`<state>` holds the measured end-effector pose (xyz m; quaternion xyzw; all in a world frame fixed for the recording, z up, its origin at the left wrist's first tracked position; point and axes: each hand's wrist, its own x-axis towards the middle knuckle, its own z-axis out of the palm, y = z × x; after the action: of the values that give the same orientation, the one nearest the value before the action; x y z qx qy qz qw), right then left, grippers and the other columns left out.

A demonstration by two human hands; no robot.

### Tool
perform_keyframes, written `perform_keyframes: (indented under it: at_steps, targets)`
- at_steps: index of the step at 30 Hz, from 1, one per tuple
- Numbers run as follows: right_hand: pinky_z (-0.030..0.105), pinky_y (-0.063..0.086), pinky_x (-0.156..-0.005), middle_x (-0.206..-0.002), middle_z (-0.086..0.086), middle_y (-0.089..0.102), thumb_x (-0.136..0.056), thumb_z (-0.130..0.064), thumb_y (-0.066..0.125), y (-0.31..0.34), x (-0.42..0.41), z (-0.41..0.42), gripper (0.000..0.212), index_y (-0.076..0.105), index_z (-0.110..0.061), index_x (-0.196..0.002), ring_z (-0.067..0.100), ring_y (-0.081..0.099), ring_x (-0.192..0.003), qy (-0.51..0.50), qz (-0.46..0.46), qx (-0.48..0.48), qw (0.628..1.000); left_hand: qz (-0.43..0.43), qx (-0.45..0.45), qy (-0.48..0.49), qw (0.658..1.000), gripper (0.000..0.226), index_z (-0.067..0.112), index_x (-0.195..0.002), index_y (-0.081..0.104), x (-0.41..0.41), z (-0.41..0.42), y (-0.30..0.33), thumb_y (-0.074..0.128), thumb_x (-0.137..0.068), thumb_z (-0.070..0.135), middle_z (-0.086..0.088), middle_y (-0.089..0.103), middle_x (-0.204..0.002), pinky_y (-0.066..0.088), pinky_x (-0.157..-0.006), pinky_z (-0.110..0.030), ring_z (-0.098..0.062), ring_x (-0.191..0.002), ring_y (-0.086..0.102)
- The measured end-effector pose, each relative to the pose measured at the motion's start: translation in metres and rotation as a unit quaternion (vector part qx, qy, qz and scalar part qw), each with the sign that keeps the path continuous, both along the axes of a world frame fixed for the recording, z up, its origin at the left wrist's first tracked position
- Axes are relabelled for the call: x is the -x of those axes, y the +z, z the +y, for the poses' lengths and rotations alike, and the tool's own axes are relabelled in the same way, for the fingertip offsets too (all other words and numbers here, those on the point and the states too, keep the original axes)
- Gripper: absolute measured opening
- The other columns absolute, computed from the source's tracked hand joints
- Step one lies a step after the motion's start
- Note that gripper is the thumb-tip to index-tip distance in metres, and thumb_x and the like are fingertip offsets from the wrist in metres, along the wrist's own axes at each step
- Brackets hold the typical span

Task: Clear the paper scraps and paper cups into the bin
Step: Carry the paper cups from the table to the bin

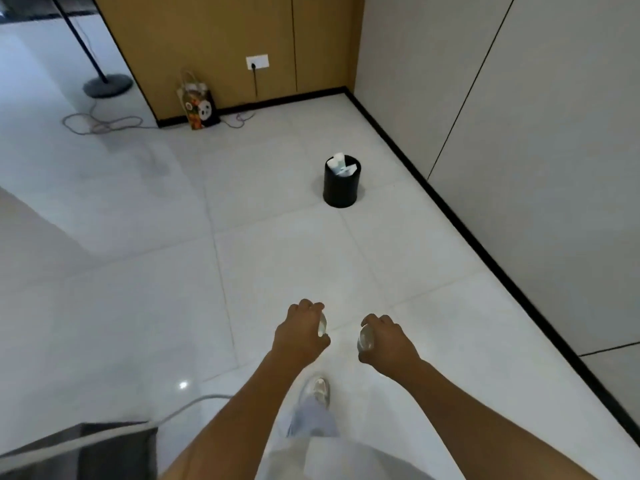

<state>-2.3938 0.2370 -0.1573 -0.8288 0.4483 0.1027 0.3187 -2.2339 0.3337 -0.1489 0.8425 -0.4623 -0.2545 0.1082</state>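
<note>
1. Left hand (pixel 300 332): fingers curled round a small pale paper cup (pixel 322 326), held low and forward, apparently for carrying.
2. Right hand (pixel 387 344): grips a second pale paper cup (pixel 365 338) likewise.
3. Round black plastic bin (pixel 341 181): stands on the white tiled floor (pixel 138 271), well ahead, near the wall, already holding white scraps.
4. Judgement: carrying stage; deposit not yet made.
</note>
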Motion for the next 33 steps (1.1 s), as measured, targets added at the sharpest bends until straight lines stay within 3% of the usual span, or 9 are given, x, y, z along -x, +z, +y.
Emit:
perform_keyframes:
  at_steps: [15, 24, 33]
  targets:
    - [0.032, 0.051, -0.086, -0.112, 0.004, 0.049, -0.074, -0.023, 0.072, 0.007, -0.117, -0.266, 0.050, 0.050, -0.020, -0.119, 0.023, 0.053, -0.104, -0.089, -0.010, -0.026, 0.996, -0.006, -0.026, -0.083, 0.996, 0.060, 0.022, -0.141, 0.037, -0.147, -0.288, 0.013, 0.059, -0.085, 0.030, 0.003, 0.040, -0.137, 0.049, -0.087, -0.036, -0.019, -0.125, 0.037]
    - [0.032, 0.050, -0.086, -0.114, 0.004, 0.047, -0.075, -0.022, 0.071, 0.005, -0.171, -0.478, 0.053, 0.048, -0.020, -0.124, 0.024, 0.050, -0.106, -0.065, -0.011, -0.021, 0.998, -0.001, -0.026, -0.034, 0.999, 0.058, 0.022, -0.138, 0.039, -0.194, -0.486, 0.008, 0.059, -0.084, 0.029, 0.002, 0.041, -0.134, 0.049, -0.087, -0.037, -0.019, -0.122, 0.038]
    - [0.032, 0.049, -0.086, -0.115, 0.005, 0.048, -0.075, -0.020, 0.073, 0.010, -0.244, -0.642, 0.053, 0.049, -0.019, -0.123, 0.024, 0.049, -0.106, -0.042, -0.027, -0.021, 0.999, 0.004, -0.026, 0.015, 1.000, 0.056, 0.021, -0.135, 0.041, -0.259, -0.630, 0.009, 0.060, -0.083, 0.028, 0.001, 0.042, -0.133, 0.049, -0.086, -0.036, -0.019, -0.123, 0.038]
